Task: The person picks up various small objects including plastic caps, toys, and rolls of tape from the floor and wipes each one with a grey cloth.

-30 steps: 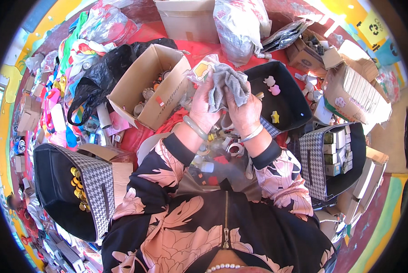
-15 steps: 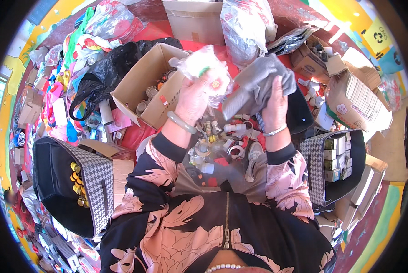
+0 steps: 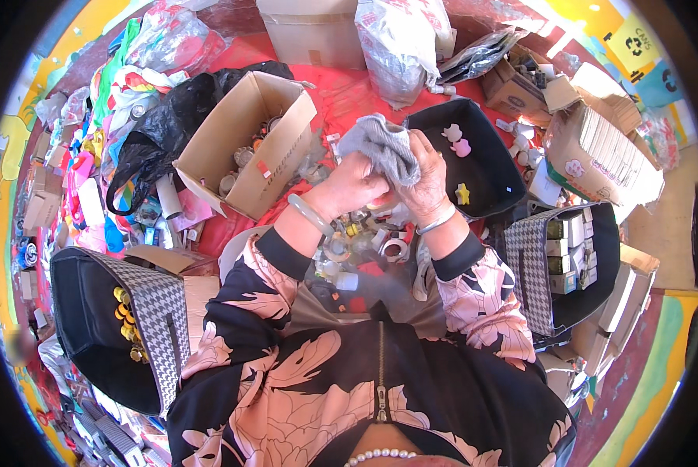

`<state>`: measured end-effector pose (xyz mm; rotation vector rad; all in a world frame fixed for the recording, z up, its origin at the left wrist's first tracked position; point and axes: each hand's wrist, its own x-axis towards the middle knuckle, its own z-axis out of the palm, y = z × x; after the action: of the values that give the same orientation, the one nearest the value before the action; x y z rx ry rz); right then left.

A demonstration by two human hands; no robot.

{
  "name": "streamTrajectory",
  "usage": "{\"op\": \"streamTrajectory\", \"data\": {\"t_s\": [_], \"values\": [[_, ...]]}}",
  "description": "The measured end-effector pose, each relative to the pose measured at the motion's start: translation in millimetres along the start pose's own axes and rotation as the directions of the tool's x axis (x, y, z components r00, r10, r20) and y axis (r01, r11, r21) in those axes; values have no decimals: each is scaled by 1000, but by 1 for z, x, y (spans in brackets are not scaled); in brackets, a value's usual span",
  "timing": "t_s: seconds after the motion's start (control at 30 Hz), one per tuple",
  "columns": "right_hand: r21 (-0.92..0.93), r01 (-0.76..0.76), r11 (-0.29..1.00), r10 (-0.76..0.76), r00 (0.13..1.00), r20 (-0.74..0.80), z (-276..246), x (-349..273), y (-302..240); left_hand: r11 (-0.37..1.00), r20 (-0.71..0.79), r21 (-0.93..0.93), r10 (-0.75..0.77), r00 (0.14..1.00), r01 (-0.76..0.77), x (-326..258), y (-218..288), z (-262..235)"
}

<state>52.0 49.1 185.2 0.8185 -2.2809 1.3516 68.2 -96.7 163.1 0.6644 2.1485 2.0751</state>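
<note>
Both of my hands are together in front of me, over the pile of small items. A bunched grey cloth (image 3: 381,144) sits between them. My left hand (image 3: 355,185) is closed in a fist against the cloth's near left side. My right hand (image 3: 428,177) wraps round the cloth's right side, fingers bent over it. Whatever the cloth may cover is hidden. Just right of my hands, a black bin (image 3: 493,187) holds a small pink and white figure (image 3: 459,142) and a yellow star (image 3: 463,194).
An open cardboard box (image 3: 275,167) with jars stands at the left. Below my hands lie rolls of tape (image 3: 394,249) and small bottles. Checked black bins flank me, the left (image 3: 166,303) with yellow-topped items, the right (image 3: 529,272) with small boxes. A filled plastic bag (image 3: 399,54) stands ahead.
My hands have come together and lower. The clear-wrapped, pale item from my left hand is no longer visible. The grey cloth is now bunched between both hands, and the black bin shows more.
</note>
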Motion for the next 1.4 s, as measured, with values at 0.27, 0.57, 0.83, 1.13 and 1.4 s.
{"op": "streamTrajectory", "data": {"t_s": [0.27, 0.57, 0.83, 1.13, 1.4], "values": [[-302, 94, 949, -177, 949, -260, -1, 0, -3, 995, 84, -86, -45, 995, 52, 3, -2, 7], [-534, 184, 825, -336, 920, -202, -16, 7, 12, 965, 55, -205, -153, 987, 161, 2, -5, 19], [707, -337, 622, 569, 815, -113, -35, 24, 32, 952, -232, -177, -286, 930, 249, 0, -6, -13], [787, -513, 344, 719, 683, 131, 30, -2, 20, 656, -112, 751, 17, 994, 74, -7, 1, 19], [888, -450, 95, 794, 572, 205, 6, 9, 43, 709, -81, 697, 230, 970, -109, -5, -9, 12]]}}
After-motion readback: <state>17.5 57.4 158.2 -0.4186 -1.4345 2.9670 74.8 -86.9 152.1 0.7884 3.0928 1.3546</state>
